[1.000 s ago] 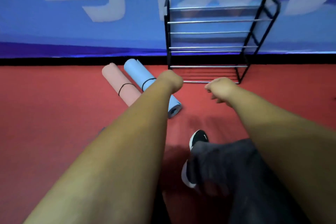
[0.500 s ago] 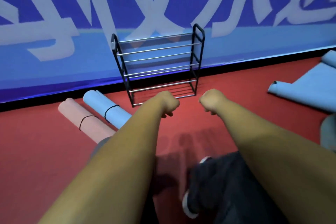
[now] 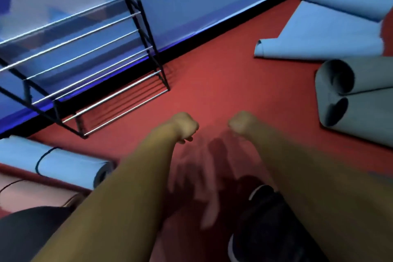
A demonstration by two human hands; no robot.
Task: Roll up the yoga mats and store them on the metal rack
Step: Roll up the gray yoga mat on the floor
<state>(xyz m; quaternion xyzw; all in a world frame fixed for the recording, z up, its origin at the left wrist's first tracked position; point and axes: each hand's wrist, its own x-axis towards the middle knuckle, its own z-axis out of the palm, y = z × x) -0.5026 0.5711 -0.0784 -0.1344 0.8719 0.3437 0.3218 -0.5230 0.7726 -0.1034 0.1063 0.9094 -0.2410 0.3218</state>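
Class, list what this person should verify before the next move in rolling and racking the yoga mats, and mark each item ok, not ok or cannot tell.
1. Hands free: left hand and right hand are curled and hold nothing: ok.
2. Metal rack has room: its visible bars carry no mat: ok.
3. Light blue mat rolled: it lies mostly flat on the floor: not ok.
4. Grey mat rolled tight: it curls loosely from both ends: not ok.
5. Banded blue mat and pink mat rolled: ok, though both lie on the floor, not racked.
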